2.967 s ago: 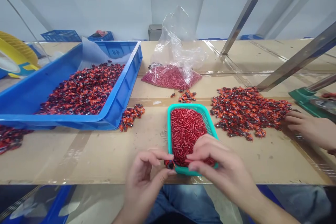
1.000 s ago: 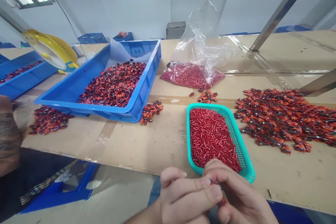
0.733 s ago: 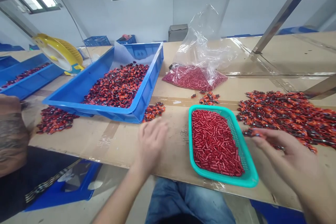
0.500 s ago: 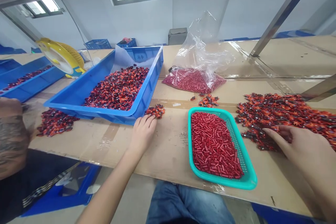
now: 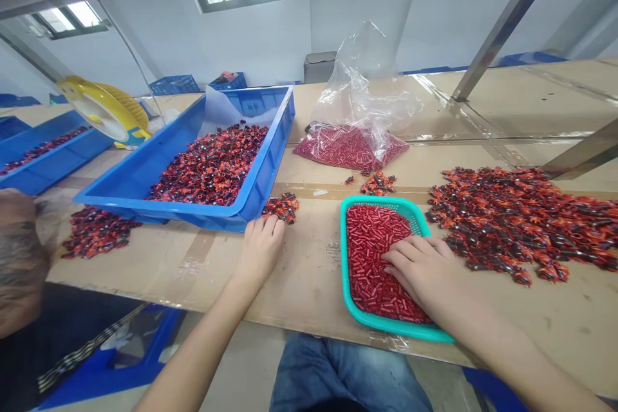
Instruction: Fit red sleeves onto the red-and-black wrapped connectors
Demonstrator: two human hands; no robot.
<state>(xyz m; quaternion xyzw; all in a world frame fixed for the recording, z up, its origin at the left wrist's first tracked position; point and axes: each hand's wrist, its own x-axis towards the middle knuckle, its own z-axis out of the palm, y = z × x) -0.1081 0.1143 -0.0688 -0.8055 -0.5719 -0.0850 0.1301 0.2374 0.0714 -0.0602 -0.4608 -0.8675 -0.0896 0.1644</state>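
My left hand rests on the cardboard tabletop, fingers curled down beside a small cluster of orange-and-black pieces; its fingertips and anything under them are hidden. My right hand reaches over the right rim of a green basket, its fingers bent and touching the small red tubes inside; whether it pinches one does not show. A large pile of orange-and-black pieces spreads right of the basket. Behind the basket lies a small group of similar pieces.
A blue tray of similar pieces stands behind my left hand. A clear bag of red tubes lies farther back. At left are a yellow fan, another pile and a person's tattooed arm. Metal posts rise at right.
My right hand has moved left from the large pile to the red tubes in the green basket. My left hand stays beside the small cluster. The view has shifted slightly.
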